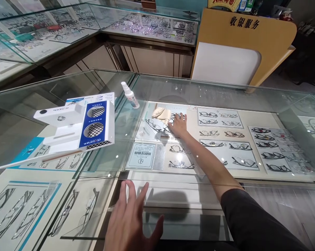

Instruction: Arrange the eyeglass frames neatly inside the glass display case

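Observation:
My right hand (179,124) reaches across the glass display counter, fingers spread, right beside a crumpled cream cleaning cloth (161,113). Dark-rimmed eyeglasses show around and under its fingers; whether it touches them or only the glass above, I cannot tell. Left of the cloth is another pair of eyeglasses (153,124). Nearer to me, my left hand (130,218) hovers at the counter's front edge with its fingers apart and nothing in them. A white spray bottle (130,96) stands on the glass beyond.
A blue-and-white lens display stand (96,125) occupies the counter's left part. Several eyeglass frames lie on trays (220,120) inside the case. A yellow cashier desk (226,31) stands behind, beside more glass showcases (152,26). Glass edges run along the counter's front.

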`<act>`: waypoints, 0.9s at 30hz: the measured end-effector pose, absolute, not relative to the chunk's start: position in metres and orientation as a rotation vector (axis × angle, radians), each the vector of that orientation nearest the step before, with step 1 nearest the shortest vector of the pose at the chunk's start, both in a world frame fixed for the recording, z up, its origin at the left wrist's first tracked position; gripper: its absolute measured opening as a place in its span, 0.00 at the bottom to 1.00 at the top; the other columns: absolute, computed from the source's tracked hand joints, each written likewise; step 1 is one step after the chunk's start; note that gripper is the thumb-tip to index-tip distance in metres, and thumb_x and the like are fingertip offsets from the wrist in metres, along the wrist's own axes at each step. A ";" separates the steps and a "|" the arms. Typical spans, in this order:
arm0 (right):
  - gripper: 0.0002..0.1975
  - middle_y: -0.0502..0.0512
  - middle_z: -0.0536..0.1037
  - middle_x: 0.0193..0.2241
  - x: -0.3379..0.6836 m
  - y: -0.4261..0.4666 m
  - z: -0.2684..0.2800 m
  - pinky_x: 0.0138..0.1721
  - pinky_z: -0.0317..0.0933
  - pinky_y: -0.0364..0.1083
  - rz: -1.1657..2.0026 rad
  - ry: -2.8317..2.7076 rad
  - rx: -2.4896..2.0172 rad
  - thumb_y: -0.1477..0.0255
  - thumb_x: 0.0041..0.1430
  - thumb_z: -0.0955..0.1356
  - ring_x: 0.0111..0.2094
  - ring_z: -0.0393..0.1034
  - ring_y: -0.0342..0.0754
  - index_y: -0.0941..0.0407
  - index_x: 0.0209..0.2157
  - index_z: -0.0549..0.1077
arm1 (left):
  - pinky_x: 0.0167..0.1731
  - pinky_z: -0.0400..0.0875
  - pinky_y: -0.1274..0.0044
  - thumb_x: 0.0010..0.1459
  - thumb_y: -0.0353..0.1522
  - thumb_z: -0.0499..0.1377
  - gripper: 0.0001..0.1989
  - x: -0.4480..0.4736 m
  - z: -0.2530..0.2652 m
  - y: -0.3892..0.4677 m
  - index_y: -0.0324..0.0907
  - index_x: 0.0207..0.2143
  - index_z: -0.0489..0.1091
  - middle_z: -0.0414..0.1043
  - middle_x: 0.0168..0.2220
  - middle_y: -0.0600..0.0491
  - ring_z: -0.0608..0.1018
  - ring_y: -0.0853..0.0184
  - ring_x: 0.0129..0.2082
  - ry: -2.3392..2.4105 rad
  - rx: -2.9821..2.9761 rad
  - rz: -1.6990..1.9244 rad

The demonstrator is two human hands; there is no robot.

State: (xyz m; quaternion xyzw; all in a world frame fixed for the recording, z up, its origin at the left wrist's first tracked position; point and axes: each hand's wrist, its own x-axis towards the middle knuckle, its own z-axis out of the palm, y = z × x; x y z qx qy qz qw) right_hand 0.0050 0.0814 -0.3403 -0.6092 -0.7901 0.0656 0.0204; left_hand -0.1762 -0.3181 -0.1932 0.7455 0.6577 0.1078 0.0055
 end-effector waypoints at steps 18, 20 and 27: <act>0.39 0.68 0.54 0.82 -0.024 0.020 -0.301 0.83 0.25 0.67 0.141 -2.528 -1.580 0.50 0.87 0.58 0.83 0.37 0.69 0.68 0.77 0.69 | 0.63 0.71 0.48 0.76 0.42 0.55 0.31 -0.177 -0.205 -0.313 0.38 0.75 0.62 0.46 0.83 0.29 0.53 0.35 0.83 2.092 2.501 0.447; 0.36 0.65 0.53 0.82 -0.033 -0.017 -0.290 0.84 0.25 0.67 0.166 -2.586 -1.454 0.51 0.87 0.60 0.83 0.38 0.68 0.66 0.76 0.70 | 0.63 0.70 0.49 0.76 0.42 0.55 0.29 -0.178 -0.208 -0.312 0.38 0.73 0.64 0.48 0.82 0.29 0.56 0.34 0.82 2.085 2.522 0.522; 0.32 0.64 0.53 0.82 -0.024 -0.153 -0.266 0.84 0.39 0.64 0.886 -2.548 -1.239 0.61 0.85 0.68 0.83 0.43 0.64 0.64 0.79 0.65 | 0.59 0.71 0.55 0.78 0.45 0.56 0.25 -0.187 -0.208 -0.309 0.42 0.69 0.68 0.62 0.78 0.36 0.69 0.40 0.75 1.891 2.605 0.812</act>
